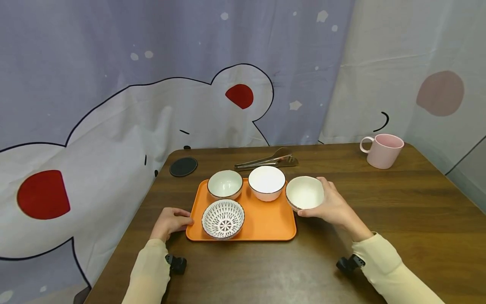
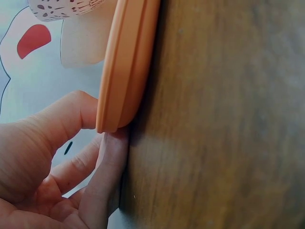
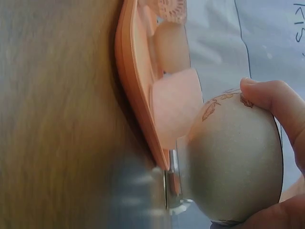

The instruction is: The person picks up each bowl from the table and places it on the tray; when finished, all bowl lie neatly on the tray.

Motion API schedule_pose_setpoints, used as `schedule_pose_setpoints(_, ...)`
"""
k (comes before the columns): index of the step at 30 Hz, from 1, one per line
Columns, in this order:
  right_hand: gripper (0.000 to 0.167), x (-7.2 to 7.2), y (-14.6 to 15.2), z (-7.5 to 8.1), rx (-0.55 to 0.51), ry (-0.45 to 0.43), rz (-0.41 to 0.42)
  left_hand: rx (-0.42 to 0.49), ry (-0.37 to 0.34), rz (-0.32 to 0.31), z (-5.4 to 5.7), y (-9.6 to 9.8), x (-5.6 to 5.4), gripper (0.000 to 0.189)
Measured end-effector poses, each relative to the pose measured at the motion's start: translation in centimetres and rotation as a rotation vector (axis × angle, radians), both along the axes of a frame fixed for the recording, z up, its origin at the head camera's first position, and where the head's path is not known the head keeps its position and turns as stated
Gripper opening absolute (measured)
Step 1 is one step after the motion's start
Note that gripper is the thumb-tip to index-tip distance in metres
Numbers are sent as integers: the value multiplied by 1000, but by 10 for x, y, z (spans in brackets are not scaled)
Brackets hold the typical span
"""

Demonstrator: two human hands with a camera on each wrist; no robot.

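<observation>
My left hand (image 1: 171,223) pinches the left rim of an orange tray (image 1: 267,223), with the thumb above and fingers at its underside in the left wrist view. At the tray's right edge, my right hand (image 1: 335,207) grips a cream bowl (image 1: 305,192) by its sides. The right wrist view shows small flower drawings on this bowl (image 3: 233,152), and its foot hangs above the table. Three bowls stand on the tray: a pale green one (image 1: 225,184) at the back left, a white one (image 1: 266,180) at the back right, and a black-patterned one (image 1: 223,219) at the front left.
Behind the tray lie metal tongs (image 1: 281,159) and other flat utensils, partly overlapping. A round black coaster (image 1: 183,166) is at the back left of the wooden table (image 1: 379,211). At the back right stands a pink mug (image 1: 384,152). A printed curtain (image 1: 159,109) hangs behind.
</observation>
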State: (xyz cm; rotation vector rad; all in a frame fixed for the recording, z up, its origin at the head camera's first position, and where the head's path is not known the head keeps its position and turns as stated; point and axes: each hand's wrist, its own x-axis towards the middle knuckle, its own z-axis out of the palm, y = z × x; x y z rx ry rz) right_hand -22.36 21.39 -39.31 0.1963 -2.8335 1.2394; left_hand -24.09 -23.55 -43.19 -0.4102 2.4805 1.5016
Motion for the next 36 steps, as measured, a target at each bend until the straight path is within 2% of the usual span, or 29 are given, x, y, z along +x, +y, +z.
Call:
schedule_pose_setpoints(14,103,14,-26,0,-27,3,67,4,7,-1,1,0,1,35)
schedule_pose_setpoints(21,105,19,-38,-6,-33,-1,85,3,8,1,-1,0,0,35)
schedule_pose_setpoints(30,108,18,-53,-14,-53,-2,109,3,11,3,-2,0,0,34)
schedule_pose_setpoints(36,103,16,-63,-20,-76,5,110,3,14,-6,-2,-1,0,34)
